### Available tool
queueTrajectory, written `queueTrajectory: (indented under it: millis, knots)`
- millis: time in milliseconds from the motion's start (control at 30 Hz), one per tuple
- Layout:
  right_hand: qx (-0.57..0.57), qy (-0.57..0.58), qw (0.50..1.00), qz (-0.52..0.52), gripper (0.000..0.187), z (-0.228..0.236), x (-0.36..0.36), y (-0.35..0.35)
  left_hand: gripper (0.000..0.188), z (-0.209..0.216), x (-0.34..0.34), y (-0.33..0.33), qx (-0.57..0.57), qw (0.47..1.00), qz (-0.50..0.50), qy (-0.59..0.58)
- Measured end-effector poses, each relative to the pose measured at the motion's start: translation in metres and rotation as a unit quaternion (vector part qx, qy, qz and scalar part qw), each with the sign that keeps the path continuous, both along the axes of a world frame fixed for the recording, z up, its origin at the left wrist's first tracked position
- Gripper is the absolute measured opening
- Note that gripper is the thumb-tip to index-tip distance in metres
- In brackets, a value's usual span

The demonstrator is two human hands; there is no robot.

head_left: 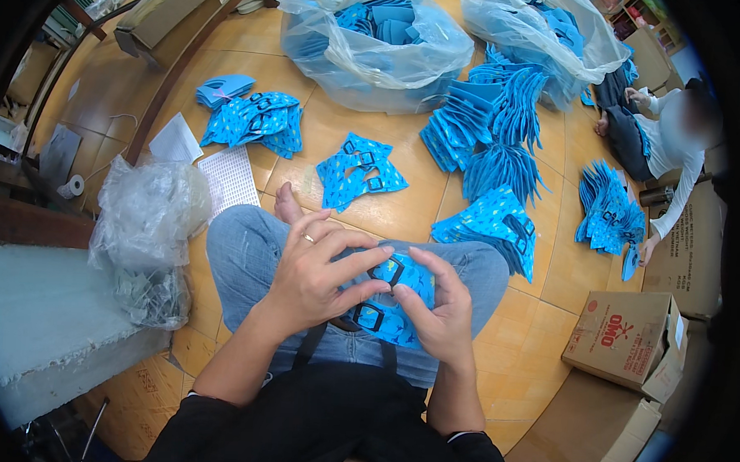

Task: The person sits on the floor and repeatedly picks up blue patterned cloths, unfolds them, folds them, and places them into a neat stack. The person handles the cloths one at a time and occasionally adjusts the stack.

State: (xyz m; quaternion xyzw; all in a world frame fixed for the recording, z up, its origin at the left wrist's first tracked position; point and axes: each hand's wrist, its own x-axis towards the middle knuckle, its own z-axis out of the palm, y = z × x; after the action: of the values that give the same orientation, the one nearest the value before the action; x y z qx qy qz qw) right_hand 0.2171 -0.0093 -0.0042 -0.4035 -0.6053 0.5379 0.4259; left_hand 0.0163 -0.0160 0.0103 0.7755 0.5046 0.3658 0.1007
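Over my lap I hold a blue patterned piece [400, 326] with black buckles, its material possibly fabric or foam. My left hand [311, 266] comes from its left side, with index finger and thumb at the upper black buckle [393, 274]. My right hand [445, 310] grips the right edge, thumb pressing near that same buckle. A second black buckle [369, 317] shows lower on the piece. Just beyond my legs, a few similar pieces [361, 174] with buckles lie on the tiled floor. My fingers partly cover the held piece.
Stacks of blue pieces [491, 229] stand to the right, and another pile [254, 120] lies far left. Two clear plastic bags [370, 72] hold more. A co-worker [659, 137] sits at the right, reaching toward a pile. Cardboard boxes [624, 336] flank my right; crumpled plastic [149, 211] lies left.
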Motion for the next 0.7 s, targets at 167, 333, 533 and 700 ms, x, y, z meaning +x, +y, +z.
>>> queueTrajectory:
  millis: [167,333,533,700]
  knots:
    - [-0.029,0.021,0.999,-0.002,0.052,0.002,-0.002,-0.002,0.038,-0.002,0.003,0.000,0.017,1.000,0.022,0.002]
    - [-0.018,-0.011,1.000,-0.005,0.051,0.005,-0.002,-0.001,0.036,-0.006,0.007,-0.001,0.032,0.998,0.057,0.007]
    - [0.005,-0.034,0.999,-0.017,0.049,0.005,-0.004,-0.001,0.037,-0.009,0.010,-0.003,0.029,0.997,0.071,0.010]
    - [0.014,-0.039,0.999,-0.025,0.050,0.004,-0.004,-0.001,0.038,-0.008,0.014,-0.004,0.015,0.997,0.082,0.000]
